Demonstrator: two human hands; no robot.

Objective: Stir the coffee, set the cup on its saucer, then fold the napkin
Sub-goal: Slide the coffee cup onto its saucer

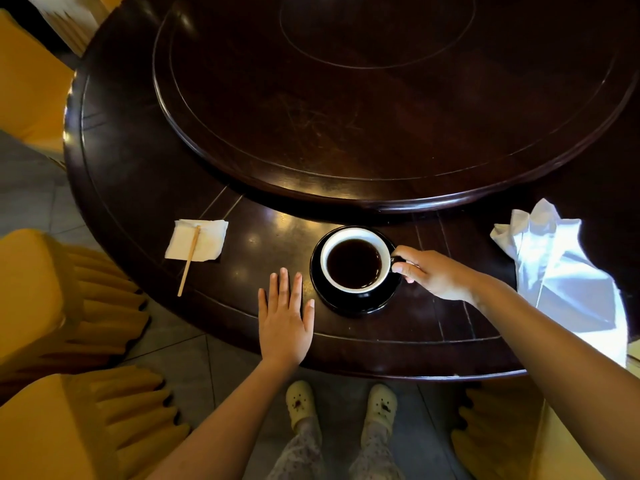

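Round dark wood table (145, 188), glossy, with a raised round turntable (381, 109) filling its 12 o'clock half. Grey tiled floor (31, 199) showed at 9 o'clock and under the near edge. Yellow covered chairs (45, 306) with pleated skirts crowded the rim from 10 to 7 o'clock, another at 4 o'clock; the gap between them at 6 o'clock held the person's legs and pale clogs (300, 403).

At 9 o'clock of the cup, well apart, a small white paper napkin (207, 244) lay flat, with a wooden stir stick (188, 263) lying across it, its lower end off the paper and pointing to the table rim. Bare dark wood lay between paper and left hand.

Left hand (285, 323) lay flat, palm down, fingers straight and together, grip open and holding nothing, just beside the saucer's 8 o'clock edge, not touching it.

Cup (355, 265), white inside and dark outside, full of black coffee, sat on the black saucer (349, 303) between the turntable edge and the near rim. Right hand (436, 275) came in from 4 o'clock, grip closed on the cup handle at 3 o'clock.

At 3 o'clock, well apart from the cup, a white cloth napkin (561, 271) lay rumpled and unfolded, its far end running past the table rim at 4 o'clock. Bare wood strip stayed free between right forearm and cloth.
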